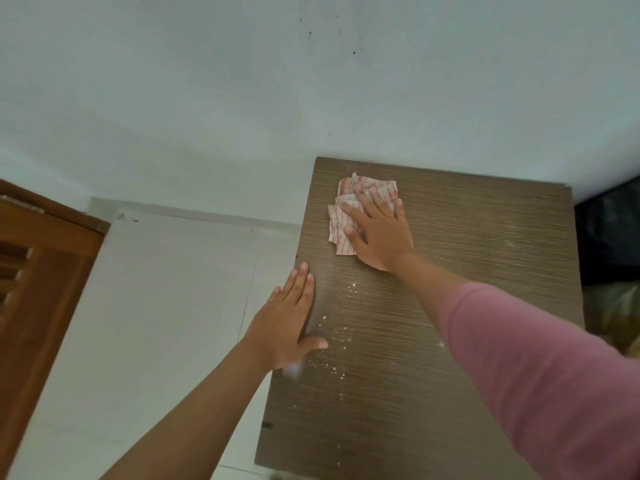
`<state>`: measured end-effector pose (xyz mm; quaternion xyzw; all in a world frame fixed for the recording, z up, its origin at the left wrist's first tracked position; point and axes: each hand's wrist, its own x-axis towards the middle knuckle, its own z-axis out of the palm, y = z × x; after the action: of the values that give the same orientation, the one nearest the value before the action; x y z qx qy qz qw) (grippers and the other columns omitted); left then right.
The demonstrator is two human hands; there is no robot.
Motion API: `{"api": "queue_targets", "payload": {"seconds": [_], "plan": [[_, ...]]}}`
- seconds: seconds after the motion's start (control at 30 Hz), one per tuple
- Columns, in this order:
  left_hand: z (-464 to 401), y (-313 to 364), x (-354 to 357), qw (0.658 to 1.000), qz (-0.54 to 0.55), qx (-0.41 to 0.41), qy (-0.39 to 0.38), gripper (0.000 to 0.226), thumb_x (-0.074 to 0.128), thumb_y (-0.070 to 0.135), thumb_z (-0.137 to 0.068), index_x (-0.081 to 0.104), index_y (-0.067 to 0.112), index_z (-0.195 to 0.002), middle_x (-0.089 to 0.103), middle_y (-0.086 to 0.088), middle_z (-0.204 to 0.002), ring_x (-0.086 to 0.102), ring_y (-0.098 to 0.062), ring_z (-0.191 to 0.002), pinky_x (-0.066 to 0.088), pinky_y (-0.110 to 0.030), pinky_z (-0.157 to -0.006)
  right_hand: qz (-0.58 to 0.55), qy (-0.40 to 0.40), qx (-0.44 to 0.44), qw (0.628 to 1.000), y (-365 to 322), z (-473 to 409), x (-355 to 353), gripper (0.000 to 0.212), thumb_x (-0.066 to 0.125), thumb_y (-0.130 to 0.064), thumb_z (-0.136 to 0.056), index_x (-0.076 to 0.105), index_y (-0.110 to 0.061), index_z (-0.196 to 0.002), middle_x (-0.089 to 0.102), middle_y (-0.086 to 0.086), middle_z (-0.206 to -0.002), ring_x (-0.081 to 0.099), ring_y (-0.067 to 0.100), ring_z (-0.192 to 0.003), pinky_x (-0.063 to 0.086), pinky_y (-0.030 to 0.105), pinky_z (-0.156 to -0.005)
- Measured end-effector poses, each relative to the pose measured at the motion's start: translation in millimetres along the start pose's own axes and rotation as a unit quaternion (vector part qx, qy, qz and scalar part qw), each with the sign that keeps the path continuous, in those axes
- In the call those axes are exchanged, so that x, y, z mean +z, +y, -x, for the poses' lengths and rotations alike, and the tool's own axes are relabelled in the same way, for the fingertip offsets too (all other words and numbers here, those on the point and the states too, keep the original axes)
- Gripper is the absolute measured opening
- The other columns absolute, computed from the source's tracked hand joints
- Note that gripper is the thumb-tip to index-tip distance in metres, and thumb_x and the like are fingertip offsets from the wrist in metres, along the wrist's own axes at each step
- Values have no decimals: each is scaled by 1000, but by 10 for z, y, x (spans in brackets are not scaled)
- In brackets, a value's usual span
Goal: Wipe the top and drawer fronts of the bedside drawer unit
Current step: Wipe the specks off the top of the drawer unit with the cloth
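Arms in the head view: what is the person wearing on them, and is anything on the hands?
The right arm wears a plain pink long sleeve, ending short of the wrist. The left arm is bare as far as the frame shows. Both the left hand and the right hand are ungloved; no rings, watch or bracelets are visible.

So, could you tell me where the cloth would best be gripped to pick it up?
Probably the cloth is best pinched at its bunched far-left folds, coming from above: it lies crumpled flat on the unit top, and the right hand covers its near side.
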<state>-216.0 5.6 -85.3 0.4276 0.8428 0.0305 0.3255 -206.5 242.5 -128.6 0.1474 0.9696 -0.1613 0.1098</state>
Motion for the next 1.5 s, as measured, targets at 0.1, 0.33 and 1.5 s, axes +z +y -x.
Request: {"api": "queue_targets", "payload": {"seconds": [0.1, 0.33, 1.5], "plan": [[305, -30, 120, 1000, -9, 23, -16, 119, 55, 67, -76, -30, 12, -137, -40, 0, -144, -33, -16, -135, -11, -31, -109, -1, 1, 4, 1000, -100, 207, 94, 52, 14, -56, -95, 9, -47, -146, -8, -9, -159, -12, 19, -146, -12, 48, -112], [888, -62, 446, 992, -80, 40, -87, 130, 71, 54, -70, -27, 7, -141, -42, -4, -140, -34, -20, -133, -11, -34, -109, -25, 18, 30, 999, -386, 848, 340, 65, 1, -62, -82, 13, -48, -145, -3, -9, -159, -8, 18, -147, -10, 49, -113], [858, -55, 598, 976, -206, 13, -71, 138, 77, 57, -61, -21, 4, -143, -29, -13, -151, -16, -25, -143, 1, -42, -116, -131, 64, 41, 989, -1269, 2926, 1218, 40, 38, -39, -99, 40, -40, -138, 25, -11, -155, 10, 12, -147, -4, 53, -114]]}}
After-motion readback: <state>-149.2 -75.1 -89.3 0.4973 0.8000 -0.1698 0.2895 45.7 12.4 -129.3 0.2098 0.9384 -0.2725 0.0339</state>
